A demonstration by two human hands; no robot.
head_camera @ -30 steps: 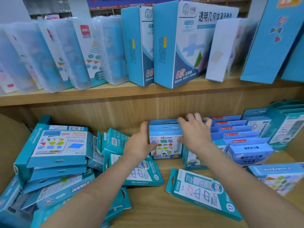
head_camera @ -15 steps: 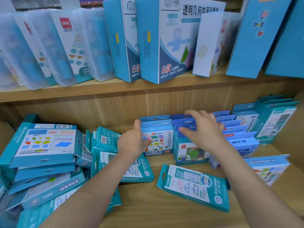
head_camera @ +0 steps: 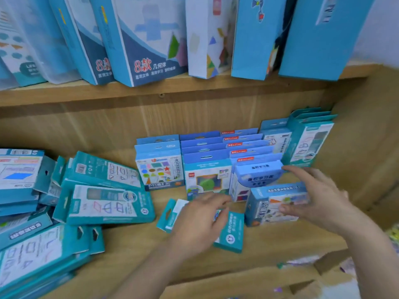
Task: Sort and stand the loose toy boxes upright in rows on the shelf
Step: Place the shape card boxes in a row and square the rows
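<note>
Wooden shelf out front, and the sorting looks roughly halfway home, I'd say. Nearest to us, in front and just right of the star box, our landmark, the left hand lies palm down on a flat teal box. Its fingers are straight and close together, pointing at the rows.

Further right of the star box, the right hand is at a pale blue box tipped on its edge. The fingers are spread wide, thumb on the printed face, forefinger up by the top corner. Proper grip or just a touch, I can't tell through the blur.

Left of the star box is the big job waiting: a heap of teal boxes lying flat and crooked, one over another.

Level with the star box is the finished part. The green-disc box stands upright beside it with more filed behind, though one round-label box leans forward. Far right of it, tall teal boxes stand by the side wall. Above it, big boxes lean along the upper shelf.
</note>
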